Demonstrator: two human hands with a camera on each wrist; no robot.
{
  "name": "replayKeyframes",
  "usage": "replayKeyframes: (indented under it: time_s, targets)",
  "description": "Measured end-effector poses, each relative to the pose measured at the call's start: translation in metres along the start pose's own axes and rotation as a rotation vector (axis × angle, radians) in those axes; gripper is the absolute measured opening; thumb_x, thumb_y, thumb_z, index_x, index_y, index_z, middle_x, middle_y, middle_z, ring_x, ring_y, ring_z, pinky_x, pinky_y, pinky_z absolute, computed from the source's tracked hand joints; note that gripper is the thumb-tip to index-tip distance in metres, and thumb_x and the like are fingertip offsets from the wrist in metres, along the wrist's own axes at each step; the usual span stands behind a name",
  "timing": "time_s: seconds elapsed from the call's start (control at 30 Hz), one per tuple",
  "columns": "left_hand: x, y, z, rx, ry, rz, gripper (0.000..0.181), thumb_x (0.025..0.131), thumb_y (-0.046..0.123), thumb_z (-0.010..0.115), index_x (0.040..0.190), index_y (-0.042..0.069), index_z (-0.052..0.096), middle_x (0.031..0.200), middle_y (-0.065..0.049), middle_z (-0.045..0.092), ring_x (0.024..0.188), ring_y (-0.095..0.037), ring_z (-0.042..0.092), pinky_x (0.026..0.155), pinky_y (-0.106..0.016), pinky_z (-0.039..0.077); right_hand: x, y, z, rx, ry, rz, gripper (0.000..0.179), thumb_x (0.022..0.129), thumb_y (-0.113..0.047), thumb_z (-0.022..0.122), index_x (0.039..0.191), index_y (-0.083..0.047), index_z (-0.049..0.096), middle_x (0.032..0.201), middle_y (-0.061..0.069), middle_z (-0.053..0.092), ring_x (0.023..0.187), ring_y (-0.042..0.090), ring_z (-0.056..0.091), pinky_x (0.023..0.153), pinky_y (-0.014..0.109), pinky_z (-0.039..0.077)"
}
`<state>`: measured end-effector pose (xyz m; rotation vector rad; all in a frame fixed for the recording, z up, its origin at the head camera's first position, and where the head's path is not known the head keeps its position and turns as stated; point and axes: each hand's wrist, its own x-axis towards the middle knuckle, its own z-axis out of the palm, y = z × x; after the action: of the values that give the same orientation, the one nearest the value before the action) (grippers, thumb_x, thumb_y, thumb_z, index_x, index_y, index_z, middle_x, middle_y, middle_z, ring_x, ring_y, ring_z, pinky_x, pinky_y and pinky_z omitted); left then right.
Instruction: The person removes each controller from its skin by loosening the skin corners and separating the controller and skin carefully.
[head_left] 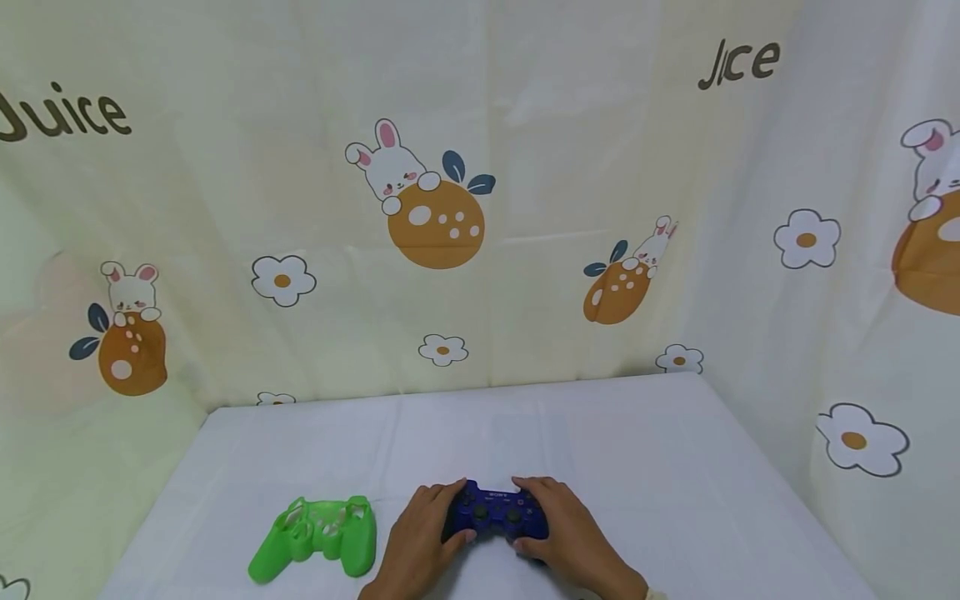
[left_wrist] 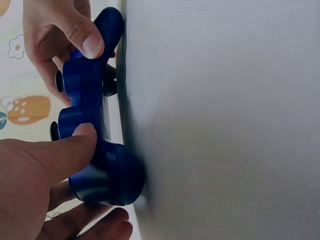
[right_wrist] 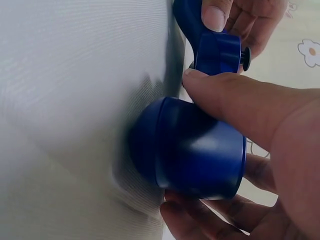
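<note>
A dark blue game controller (head_left: 497,512) is at the near middle of the white table, its two grips pointing toward me. My left hand (head_left: 422,533) holds its left side, the thumb on the near edge and the fingers round the outer side. On the other side my right hand (head_left: 570,533) grips it in the same way. Both wrist views show the blue controller (left_wrist: 107,170) close to the table cloth, with thumbs pressed on its near face. To the left of my left hand lies a bright green controller skin (head_left: 318,533) with openings in its face.
The table (head_left: 637,442) has a white cloth. Behind it and at both sides hangs a pale curtain (head_left: 540,308) printed with rabbits, oranges and flowers. The table's far edge meets the curtain.
</note>
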<state>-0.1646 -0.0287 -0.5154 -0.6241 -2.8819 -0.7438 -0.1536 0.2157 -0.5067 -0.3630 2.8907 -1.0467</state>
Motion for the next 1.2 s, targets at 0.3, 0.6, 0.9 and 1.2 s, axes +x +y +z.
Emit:
replayKeyframes:
  time_s: [0.3, 0.6, 0.9, 1.2]
  targets:
    - [0.002, 0.007, 0.001, -0.030, -0.022, -0.040, 0.068, 0.088, 0.032, 0.088, 0.148, 0.013, 0.061, 0.131, -0.007, 0.068, 0.116, -0.024, 0.063, 0.099, -0.049, 0.055, -0.002, -0.001, -0.004, 0.061, -0.006, 0.042, 0.081, 0.075, -0.023, 0.097, 0.146, -0.008, 0.060, 0.145, 0.016, 0.063, 0.135, 0.042, 0.057, 0.111, 0.068, 0.042]
    - [0.004, 0.011, 0.005, -0.039, 0.006, -0.012, 0.069, 0.087, 0.029, 0.089, 0.147, 0.009, 0.061, 0.129, -0.010, 0.069, 0.115, -0.026, 0.065, 0.098, -0.049, 0.056, -0.004, 0.004, -0.009, 0.086, 0.012, 0.058, 0.081, 0.074, -0.022, 0.098, 0.145, -0.009, 0.062, 0.146, 0.015, 0.063, 0.137, 0.043, 0.056, 0.113, 0.069, 0.040]
    - [0.008, 0.017, 0.007, -0.051, 0.014, 0.001, 0.068, 0.088, 0.030, 0.088, 0.147, 0.009, 0.061, 0.129, -0.009, 0.069, 0.116, -0.024, 0.065, 0.100, -0.048, 0.055, -0.005, 0.008, -0.017, 0.098, 0.015, 0.072, 0.080, 0.073, -0.020, 0.098, 0.144, -0.009, 0.062, 0.146, 0.016, 0.064, 0.138, 0.044, 0.056, 0.113, 0.069, 0.040]
    - [0.012, 0.022, 0.010, -0.093, -0.001, -0.019, 0.067, 0.087, 0.029, 0.088, 0.146, 0.009, 0.062, 0.129, -0.009, 0.069, 0.119, -0.027, 0.065, 0.102, -0.051, 0.054, -0.007, 0.012, -0.023, 0.121, 0.003, 0.102, 0.081, 0.072, -0.021, 0.098, 0.144, -0.010, 0.062, 0.146, 0.016, 0.064, 0.138, 0.044, 0.056, 0.113, 0.069, 0.041]
